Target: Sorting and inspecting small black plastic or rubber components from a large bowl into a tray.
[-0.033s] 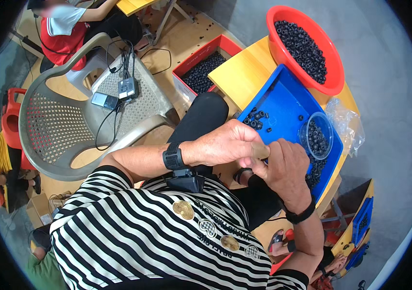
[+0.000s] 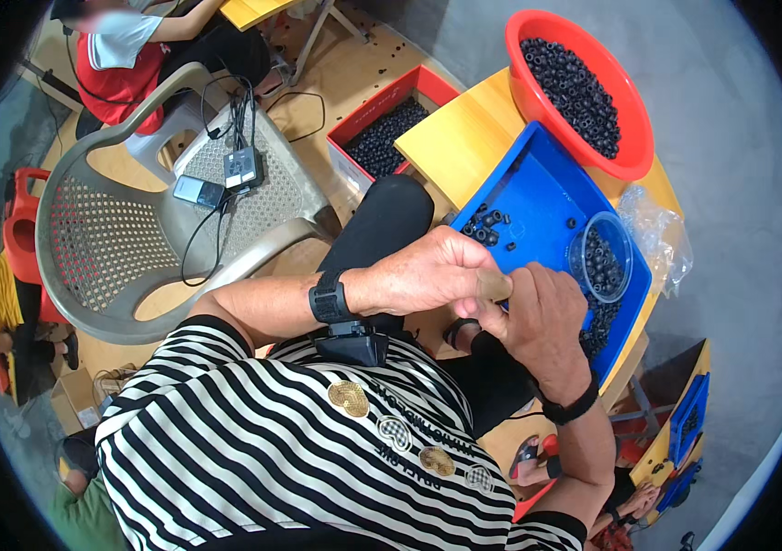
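The person's left hand (image 2: 428, 271) and right hand (image 2: 538, 312) meet just over the near edge of the shallow blue plastic tray (image 2: 538, 197), fingertips pressed together around something too small and too hidden to make out; both hands are curled closed in a pinch, and it looks as if they work one of the small black cylindrical parts (image 2: 487, 223) that lie scattered on the tray's floor just beyond the left knuckles. A clear round plastic cup (image 2: 602, 257) part-filled with the same black parts stands on the tray at its right side, just past the right hand. Beyond the tray's far corner sits a round red plastic basin (image 2: 584, 87) heaped with black parts, and to the tray's left, lower on the floor, a red rectangular crate (image 2: 386, 129) holds more. The tray rests on a yellow wooden table (image 2: 451, 138). Well to the tray's left stands a beige perforated plastic chair (image 2: 143, 230) with small devices and cables on its seat. To do this pinch-work well, the judgement is that the hands should stay low over the tray so a dropped part lands inside its rim, the left hand steadying while the right fingertips do the fine turning or pressing, and the grip kept light enough not to flick the part away.
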{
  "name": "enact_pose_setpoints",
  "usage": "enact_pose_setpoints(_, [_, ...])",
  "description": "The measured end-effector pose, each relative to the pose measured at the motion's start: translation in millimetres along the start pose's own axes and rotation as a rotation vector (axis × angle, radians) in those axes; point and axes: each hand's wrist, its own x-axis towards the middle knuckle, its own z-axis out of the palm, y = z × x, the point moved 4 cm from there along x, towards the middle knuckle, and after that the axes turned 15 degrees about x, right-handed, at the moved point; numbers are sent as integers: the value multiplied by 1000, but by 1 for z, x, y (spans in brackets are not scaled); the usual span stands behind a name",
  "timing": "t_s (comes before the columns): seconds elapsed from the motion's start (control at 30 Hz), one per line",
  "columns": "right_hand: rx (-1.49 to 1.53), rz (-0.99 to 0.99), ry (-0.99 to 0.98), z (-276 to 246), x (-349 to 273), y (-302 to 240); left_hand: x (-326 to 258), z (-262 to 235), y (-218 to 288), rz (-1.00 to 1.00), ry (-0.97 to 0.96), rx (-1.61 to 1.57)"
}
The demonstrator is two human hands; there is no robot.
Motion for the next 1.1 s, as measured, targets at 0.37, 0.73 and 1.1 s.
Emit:
enact_pose_setpoints(0.37, [93,81,21,7,-8,6,-3,-6,4,-2,-6,61])
enact_pose_setpoints(0.73, [122,94,33,11,-13,1,-2,-1,-6,-56,-1,-60])
enact_pose_setpoints(1.1, [315,239,132,3,-11,6,1,-3,-1,34,48,-91])
